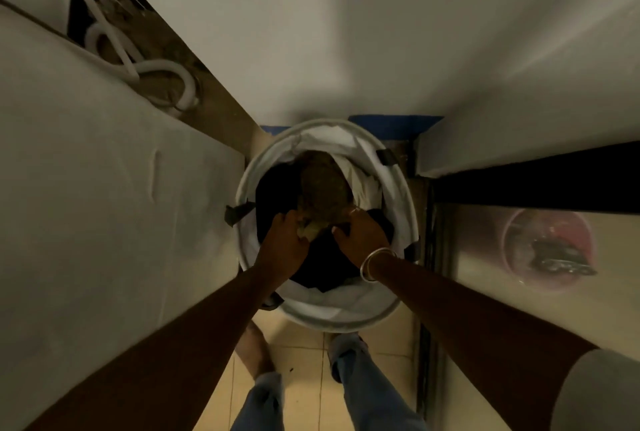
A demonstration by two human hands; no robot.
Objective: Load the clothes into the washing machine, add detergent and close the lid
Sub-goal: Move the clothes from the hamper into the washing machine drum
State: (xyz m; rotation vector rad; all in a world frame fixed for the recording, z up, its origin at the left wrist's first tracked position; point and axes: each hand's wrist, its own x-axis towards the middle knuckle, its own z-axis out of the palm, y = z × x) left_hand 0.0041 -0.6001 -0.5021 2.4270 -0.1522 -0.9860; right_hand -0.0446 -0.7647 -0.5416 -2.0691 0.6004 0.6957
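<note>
A round white laundry basket (388, 313) stands on the tiled floor below me, between a white appliance and a wall. Inside lie a brown-olive garment (323, 185), a white cloth (360, 174) and black clothes (315, 268). Both my hands reach into the basket. My left hand (282, 238) grips the near edge of the brown-olive garment. My right hand (360, 231), with a silver bangle at the wrist, grips the same garment from the right side.
A large white appliance top (104, 188) fills the left side, with white hoses (152, 74) behind it. A white wall rises ahead. At the right, behind a dark door frame, sits a pink bucket (549, 247). My feet stand on beige tiles (304, 354).
</note>
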